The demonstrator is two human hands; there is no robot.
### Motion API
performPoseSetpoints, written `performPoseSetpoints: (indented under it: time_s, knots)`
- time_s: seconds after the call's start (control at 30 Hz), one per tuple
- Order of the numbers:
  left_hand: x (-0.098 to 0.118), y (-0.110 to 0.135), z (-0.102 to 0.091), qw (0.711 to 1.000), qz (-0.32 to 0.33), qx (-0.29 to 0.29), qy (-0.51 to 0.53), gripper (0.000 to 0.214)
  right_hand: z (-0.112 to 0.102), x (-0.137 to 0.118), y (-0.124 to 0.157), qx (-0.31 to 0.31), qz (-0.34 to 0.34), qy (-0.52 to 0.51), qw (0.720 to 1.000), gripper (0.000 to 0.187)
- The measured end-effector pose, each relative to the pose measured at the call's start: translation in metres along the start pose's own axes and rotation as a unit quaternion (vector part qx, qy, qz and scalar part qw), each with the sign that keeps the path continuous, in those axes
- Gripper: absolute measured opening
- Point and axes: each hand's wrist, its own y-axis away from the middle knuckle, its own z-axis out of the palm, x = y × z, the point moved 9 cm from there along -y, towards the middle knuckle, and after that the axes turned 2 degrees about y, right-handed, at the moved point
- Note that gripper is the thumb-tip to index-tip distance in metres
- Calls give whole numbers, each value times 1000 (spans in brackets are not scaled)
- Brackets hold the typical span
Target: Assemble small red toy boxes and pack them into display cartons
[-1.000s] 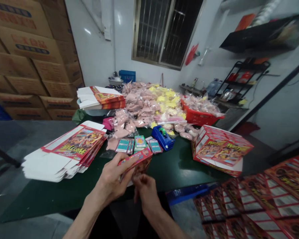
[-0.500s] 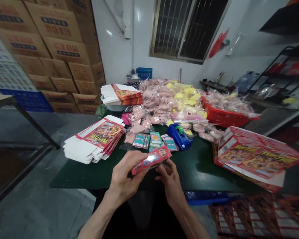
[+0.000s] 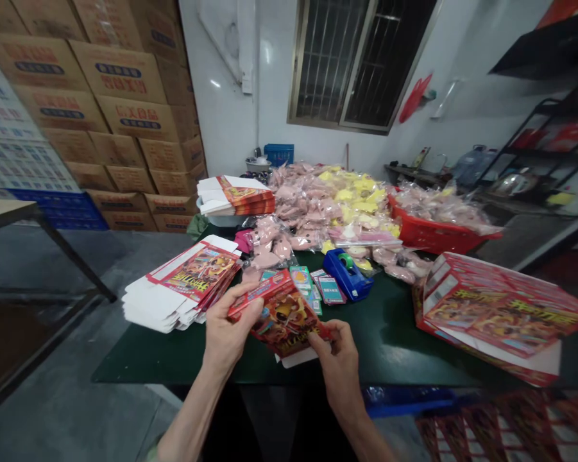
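Note:
Between my hands is a red printed cardboard box (image 3: pixel 289 317), tilted, its picture face towards me and a white flap showing at its lower end. My left hand (image 3: pixel 228 324) grips its upper left end, thumb across the narrow side. At the lower right edge, my right hand (image 3: pixel 335 351) pinches the box between thumb and fingers. Just behind it lie small stacks of printed cards (image 3: pixel 328 289), partly hidden by the box. A blue tape dispenser (image 3: pixel 349 276) with a green roll stands beside the cards.
Flat unfolded boxes (image 3: pixel 187 282) are stacked at the left, more cartons (image 3: pixel 235 196) behind. Bagged pink and yellow plush pieces (image 3: pixel 312 199) heap at the back, near a red basket (image 3: pixel 433 231). Made-up boxes (image 3: pixel 500 308) sit in a carton on the right of the green table (image 3: pixel 389 346).
The box has turned from its narrow side to its large picture face, and its white flap now shows. My right hand has moved down and taken hold of its lower right edge.

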Motion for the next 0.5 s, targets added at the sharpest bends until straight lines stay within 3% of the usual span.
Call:
performPoseSetpoints:
  time_s: [0.07,0.17,0.23,0.27,0.33,0.4,0.47,0.5]
  knots:
    - [-4,0,-1,999,-7,25,-36,42,-7,-6,-2,16,-2,2,1000,29]
    - [-6,2,17,996,1,-82,-40,52,-37,-35,-21,56,-33,-4,998,30]
    - [-1,5,25,987,31,-141,-76,56,-58,-73,-37,58,-93,34,993,30]
    - [6,6,24,982,59,-140,-110,57,-65,-95,-42,41,-127,70,989,29]
    - [29,6,23,970,129,-97,-179,62,-60,-138,-42,-33,-202,161,965,25]
    - [50,9,37,952,190,-88,-224,72,-35,-170,-27,-143,-281,236,919,19]
    - [60,15,67,930,228,-171,-234,68,-4,-180,-11,-264,-331,262,867,21]
    - [57,18,81,920,229,-222,-230,60,5,-176,-12,-298,-331,261,856,28]
